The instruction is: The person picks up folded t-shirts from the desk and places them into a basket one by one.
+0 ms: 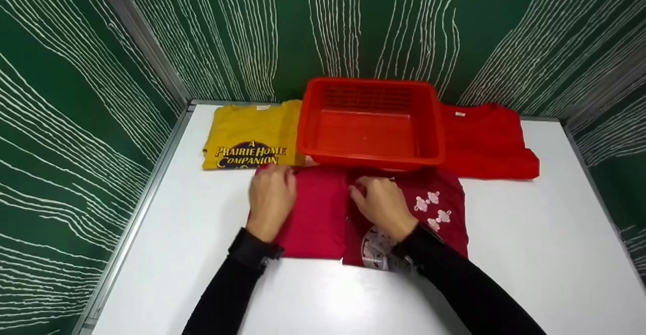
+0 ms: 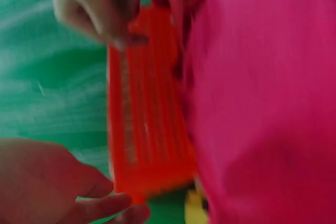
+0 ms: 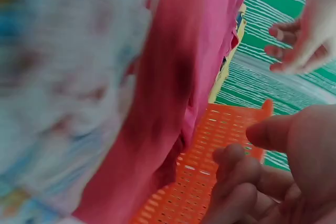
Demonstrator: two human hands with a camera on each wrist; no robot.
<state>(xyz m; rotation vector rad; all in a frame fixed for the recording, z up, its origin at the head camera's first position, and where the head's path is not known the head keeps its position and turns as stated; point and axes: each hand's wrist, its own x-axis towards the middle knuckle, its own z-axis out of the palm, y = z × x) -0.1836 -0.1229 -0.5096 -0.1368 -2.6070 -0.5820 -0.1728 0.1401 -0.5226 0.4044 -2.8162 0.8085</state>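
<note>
Closest to me there's bare white tabletop (image 1: 313, 294), then the black sleeves (image 1: 217, 294) reaching in over it. Past that are the two fabrics that matter, lying side by side: a pink-red cloth (image 1: 318, 214) on the left and a maroon cloth (image 1: 416, 186) with pale printed patches on the right. Can't tell if they're joined under that seam.

Left hand (image 1: 272, 199) is over the pink-red one's far left corner, right hand (image 1: 382, 205) over the maroon one. Going by the wrist views, both look loose — fingers bent a bit, thumb apart on the right, no fabric pinched in either that I can see.

Handling-wise I'd guess light, floppy, not fragile, happy to wrinkle and slide on that smooth top. I'd pinch the far corners with thumb and fingers, spread wide — grab the middle and it'll probably bunch up.

Farther back, a red plastic basket (image 1: 371, 158) sits just beyond the fabric, between a folded yellow shirt (image 1: 252, 128) and a folded red shirt (image 1: 484, 138). Behind it all, a green wall (image 1: 292, 37) with white squiggles.
</note>
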